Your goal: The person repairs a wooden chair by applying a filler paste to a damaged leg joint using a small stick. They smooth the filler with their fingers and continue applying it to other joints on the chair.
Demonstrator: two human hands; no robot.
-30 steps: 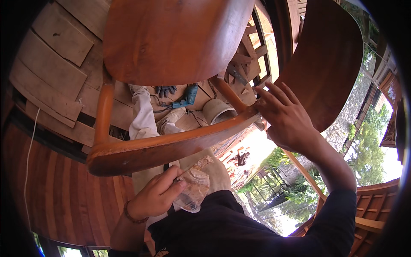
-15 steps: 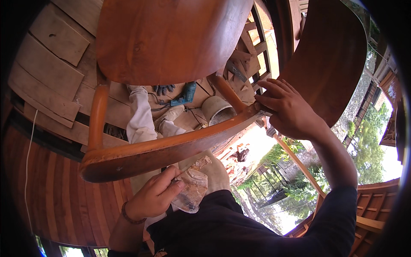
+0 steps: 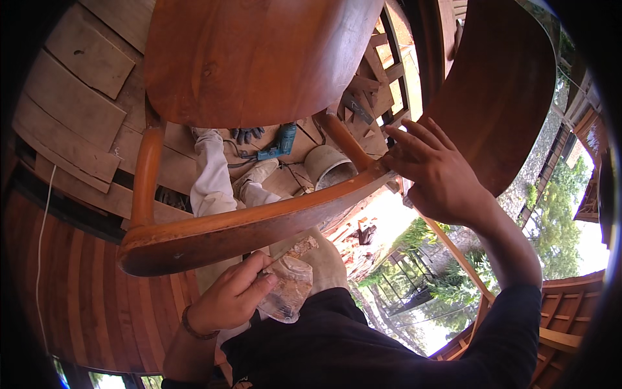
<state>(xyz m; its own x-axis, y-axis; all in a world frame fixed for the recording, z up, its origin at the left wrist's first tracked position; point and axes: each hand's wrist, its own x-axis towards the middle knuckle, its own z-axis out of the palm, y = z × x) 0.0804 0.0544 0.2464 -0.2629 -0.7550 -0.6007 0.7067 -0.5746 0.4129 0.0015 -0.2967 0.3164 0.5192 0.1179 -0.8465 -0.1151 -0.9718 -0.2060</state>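
My left hand [image 3: 230, 295] is closed around a clear plastic cup [image 3: 289, 285], stained and smeared with brown residue. A short stick-like piece with a ragged brown end lies across the cup's top, near my fingers. In front of me is a reddish-brown wooden chair [image 3: 259, 65] with a long curved rail [image 3: 259, 235] joined to it by two round posts. At the rail's right end is my right hand [image 3: 437, 172], its fingers spread and some fingertips at the wood. The contact under the palm is hidden.
On the plank floor beyond the rail are a teal power tool [image 3: 280, 144] with a cord, a dark glove [image 3: 248, 135] and a pale bucket [image 3: 327, 165]. Wood offcuts [image 3: 366, 97] lie behind. Another dark curved wooden panel [image 3: 499, 91] stands at right, with greenery lower down.
My right hand has lifted and turned slightly at the rail's end, its fingers more raised. The rail has shifted slightly left. My left hand still holds the cup.
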